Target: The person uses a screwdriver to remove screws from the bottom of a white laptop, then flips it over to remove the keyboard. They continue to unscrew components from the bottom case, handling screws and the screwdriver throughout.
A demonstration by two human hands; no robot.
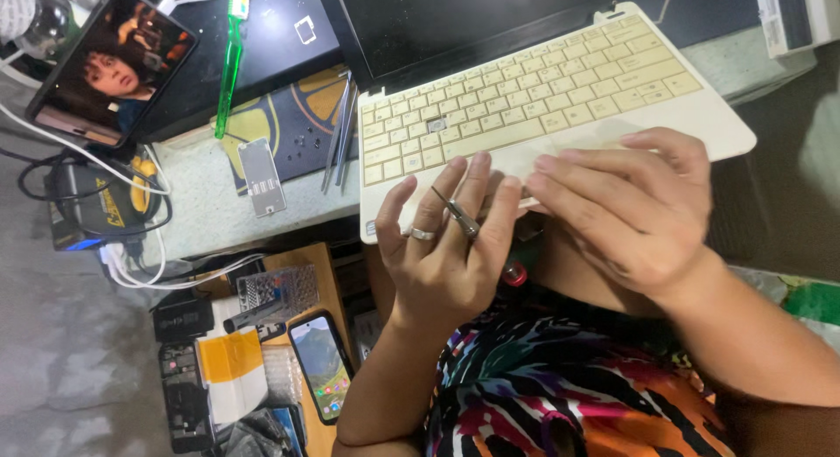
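Left hand (446,247), fingers extended, pins a small screwdriver (455,214) between two fingers over the front edge of a cream laptop (525,98). Right hand (634,207) lies flat and open on the palm rest. Tweezers (339,133) rest on the surface (197,207) nearby.

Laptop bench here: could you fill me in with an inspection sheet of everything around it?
Surface: grey bench, crowded.
Job's things: cream laptop open, overhanging the bench edge; screwdriver between the left fingers.
Clutter: tweezers, green tool, dark mat, tablet playing video, phone below.
Hands: left hand and right hand both on the laptop's front edge.
Cables: white and black, at left.
Surroundings: nothing seen beyond the bench.
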